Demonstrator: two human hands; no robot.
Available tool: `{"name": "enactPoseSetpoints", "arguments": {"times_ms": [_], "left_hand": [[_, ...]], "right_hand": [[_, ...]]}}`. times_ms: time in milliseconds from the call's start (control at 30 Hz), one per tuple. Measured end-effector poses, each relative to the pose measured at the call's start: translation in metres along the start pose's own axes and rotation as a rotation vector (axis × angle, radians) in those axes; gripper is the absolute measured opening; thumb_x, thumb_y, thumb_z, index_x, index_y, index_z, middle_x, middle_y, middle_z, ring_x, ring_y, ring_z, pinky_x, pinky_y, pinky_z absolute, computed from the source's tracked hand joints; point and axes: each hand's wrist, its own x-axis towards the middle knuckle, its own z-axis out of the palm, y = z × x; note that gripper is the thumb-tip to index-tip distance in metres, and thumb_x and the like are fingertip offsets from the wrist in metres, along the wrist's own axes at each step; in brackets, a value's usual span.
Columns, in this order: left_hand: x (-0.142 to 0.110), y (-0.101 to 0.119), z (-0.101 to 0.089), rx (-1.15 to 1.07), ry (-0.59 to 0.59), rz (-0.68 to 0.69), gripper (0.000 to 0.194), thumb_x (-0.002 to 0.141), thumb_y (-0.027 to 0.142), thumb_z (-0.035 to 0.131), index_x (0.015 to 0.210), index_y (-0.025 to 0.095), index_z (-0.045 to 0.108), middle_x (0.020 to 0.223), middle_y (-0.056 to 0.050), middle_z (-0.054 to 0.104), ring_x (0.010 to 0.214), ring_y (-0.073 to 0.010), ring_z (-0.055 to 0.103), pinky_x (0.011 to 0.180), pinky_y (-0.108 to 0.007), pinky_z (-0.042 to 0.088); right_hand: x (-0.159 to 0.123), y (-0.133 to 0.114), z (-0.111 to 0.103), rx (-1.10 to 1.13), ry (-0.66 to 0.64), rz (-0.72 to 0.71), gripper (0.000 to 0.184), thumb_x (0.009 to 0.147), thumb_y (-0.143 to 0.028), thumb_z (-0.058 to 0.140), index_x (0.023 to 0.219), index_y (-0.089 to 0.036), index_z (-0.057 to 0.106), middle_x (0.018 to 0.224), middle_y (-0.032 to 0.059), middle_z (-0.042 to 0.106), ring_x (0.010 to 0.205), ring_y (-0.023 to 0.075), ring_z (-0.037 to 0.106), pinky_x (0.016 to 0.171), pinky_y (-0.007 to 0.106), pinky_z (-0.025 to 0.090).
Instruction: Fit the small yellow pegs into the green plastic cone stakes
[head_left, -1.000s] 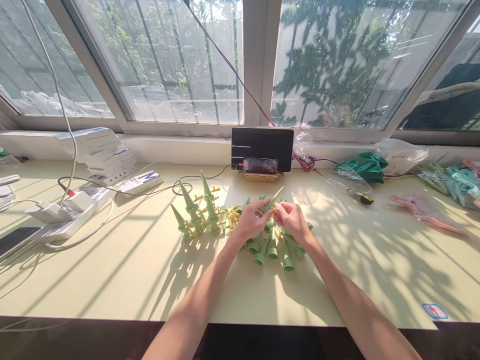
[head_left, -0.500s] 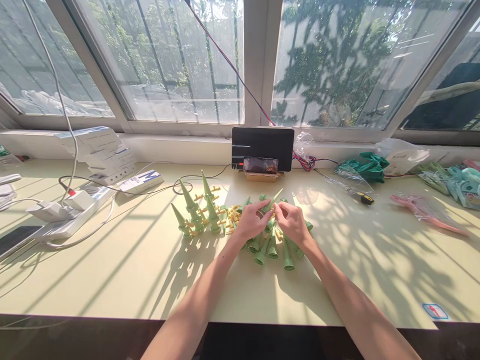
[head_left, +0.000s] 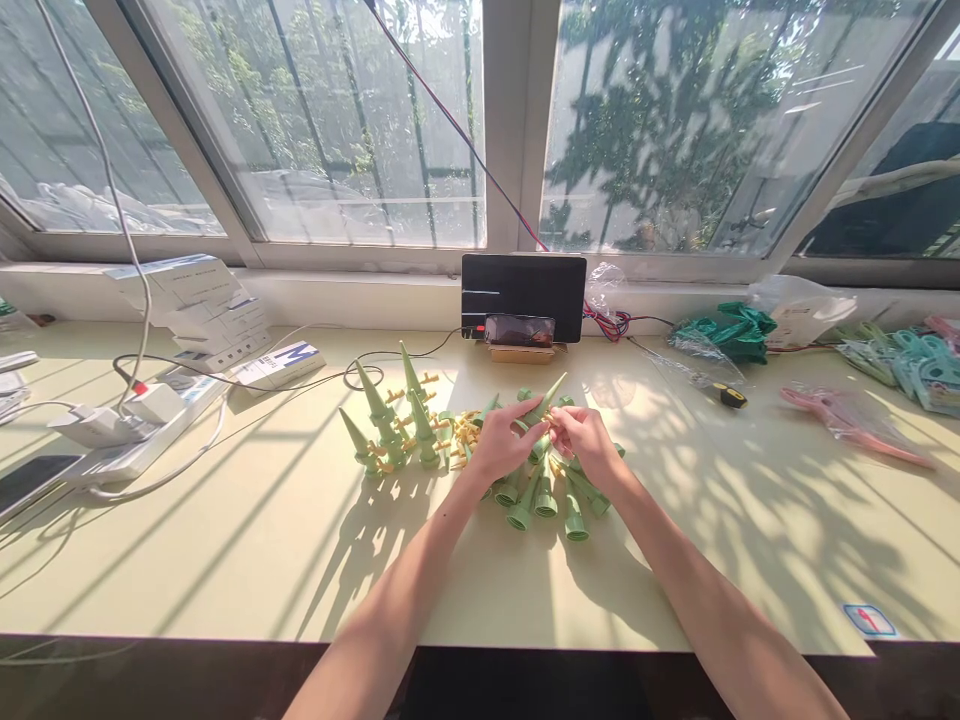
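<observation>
My left hand (head_left: 504, 437) is closed around a green plant watering spike (head_left: 553, 391), whose tip points up and to the right. Against the spike's side, my right hand (head_left: 589, 440) pinches a small yellow valve (head_left: 550, 421), mostly covered by the fingers. Under and in front of both hands lie several loose green spikes (head_left: 575, 522), their open ends towards me. A pile of small yellow valves (head_left: 466, 432) is just left of my left hand. Farther left, several green spikes (head_left: 426, 430) fitted with yellow valves stand upright in a group.
Behind the hands, a phone (head_left: 519, 331) leans before a black tablet (head_left: 523, 290). A power strip (head_left: 150, 430) with cables and white boxes (head_left: 281, 367) lie left. To the right are a yellow-black tool (head_left: 729, 396), a pink item in plastic (head_left: 847, 425) and green bags (head_left: 739, 335).
My right hand has turned slightly, and its fingertips now sit against the spike with a bit of yellow between them. My left hand keeps its hold on the spike.
</observation>
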Motion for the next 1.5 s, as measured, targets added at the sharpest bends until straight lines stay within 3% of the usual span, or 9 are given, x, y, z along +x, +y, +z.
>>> {"name": "enactPoseSetpoints", "arguments": {"times_ms": [133, 233, 433, 633, 867, 967, 1133, 1333, 1500], "left_hand": [[0.0004, 0.0002, 0.0003, -0.015, -0.003, 0.009, 0.046, 0.086, 0.034, 0.065, 0.129, 0.018, 0.069, 0.109, -0.007, 0.078, 0.071, -0.0144, 0.07, 0.068, -0.025, 0.059], [0.0011, -0.0001, 0.0004, -0.03, -0.008, 0.012, 0.045, 0.086, 0.03, 0.063, 0.129, 0.018, 0.069, 0.118, -0.007, 0.075, 0.08, -0.0161, 0.072, 0.072, -0.025, 0.06], [0.0017, -0.001, 0.0006, 0.005, 0.0, 0.006, 0.045, 0.086, 0.03, 0.063, 0.128, 0.016, 0.07, 0.108, -0.008, 0.078, 0.078, -0.0166, 0.071, 0.07, -0.026, 0.061], [0.0013, -0.0016, 0.0005, -0.001, -0.004, 0.01, 0.045, 0.086, 0.031, 0.064, 0.128, 0.016, 0.069, 0.108, -0.007, 0.078, 0.079, -0.0168, 0.072, 0.071, -0.026, 0.061], [0.0006, -0.0014, 0.0004, -0.03, -0.011, 0.04, 0.047, 0.087, 0.034, 0.065, 0.131, 0.017, 0.068, 0.115, -0.008, 0.076, 0.087, -0.019, 0.073, 0.076, -0.028, 0.062], [0.0011, -0.0024, 0.0008, -0.028, -0.011, 0.055, 0.046, 0.087, 0.033, 0.065, 0.131, 0.018, 0.068, 0.118, -0.007, 0.075, 0.091, -0.0197, 0.073, 0.077, -0.028, 0.062], [0.0014, -0.0033, 0.0012, -0.027, -0.004, 0.051, 0.046, 0.087, 0.031, 0.064, 0.131, 0.018, 0.068, 0.116, -0.007, 0.076, 0.091, -0.0191, 0.073, 0.077, -0.027, 0.062], [0.0011, -0.0013, -0.0001, -0.009, -0.006, 0.029, 0.045, 0.087, 0.03, 0.063, 0.13, 0.017, 0.069, 0.113, -0.007, 0.077, 0.085, -0.0178, 0.072, 0.075, -0.027, 0.062], [0.0015, -0.0012, -0.0004, -0.014, -0.008, 0.028, 0.045, 0.087, 0.031, 0.063, 0.13, 0.017, 0.069, 0.11, -0.007, 0.078, 0.083, -0.0178, 0.072, 0.074, -0.028, 0.062]], "right_hand": [[0.0004, 0.0017, -0.0003, -0.126, 0.056, -0.052, 0.039, 0.082, -0.048, 0.057, 0.056, -0.019, 0.054, 0.05, -0.0002, 0.053, 0.04, 0.01, 0.04, 0.041, 0.026, 0.031], [-0.0008, 0.0031, -0.0006, -0.347, 0.105, -0.182, 0.042, 0.089, -0.047, 0.052, 0.056, -0.02, 0.053, 0.051, 0.0004, 0.054, 0.045, 0.0117, 0.044, 0.048, 0.027, 0.035], [-0.0034, 0.008, -0.0006, -0.641, 0.171, -0.396, 0.04, 0.095, -0.041, 0.046, 0.062, -0.02, 0.052, 0.056, 0.001, 0.056, 0.052, 0.0136, 0.045, 0.055, 0.028, 0.035], [-0.0027, 0.0073, -0.0003, -0.588, 0.17, -0.365, 0.041, 0.095, -0.042, 0.047, 0.062, -0.02, 0.054, 0.057, 0.0014, 0.057, 0.053, 0.0139, 0.047, 0.055, 0.028, 0.036], [-0.0001, 0.0015, -0.0007, -0.175, 0.053, -0.067, 0.041, 0.085, -0.048, 0.053, 0.055, -0.02, 0.051, 0.049, -0.0008, 0.052, 0.039, 0.0103, 0.04, 0.042, 0.026, 0.031], [0.0013, 0.0019, -0.0004, -0.115, 0.046, -0.033, 0.038, 0.083, -0.047, 0.054, 0.056, -0.02, 0.052, 0.049, -0.0007, 0.052, 0.038, 0.0101, 0.04, 0.04, 0.025, 0.03], [0.0, 0.0048, -0.0005, -0.311, 0.099, -0.166, 0.044, 0.089, -0.046, 0.051, 0.054, -0.02, 0.051, 0.045, -0.0015, 0.048, 0.041, 0.0111, 0.041, 0.046, 0.026, 0.032], [-0.0039, 0.0071, -0.0003, -0.637, 0.176, -0.408, 0.04, 0.096, -0.042, 0.045, 0.062, -0.021, 0.05, 0.056, 0.0001, 0.053, 0.052, 0.0134, 0.044, 0.055, 0.027, 0.033], [-0.0041, 0.0065, 0.0006, -0.676, 0.185, -0.441, 0.039, 0.096, -0.041, 0.043, 0.062, -0.022, 0.047, 0.054, -0.001, 0.05, 0.051, 0.0132, 0.039, 0.054, 0.027, 0.032]]}}
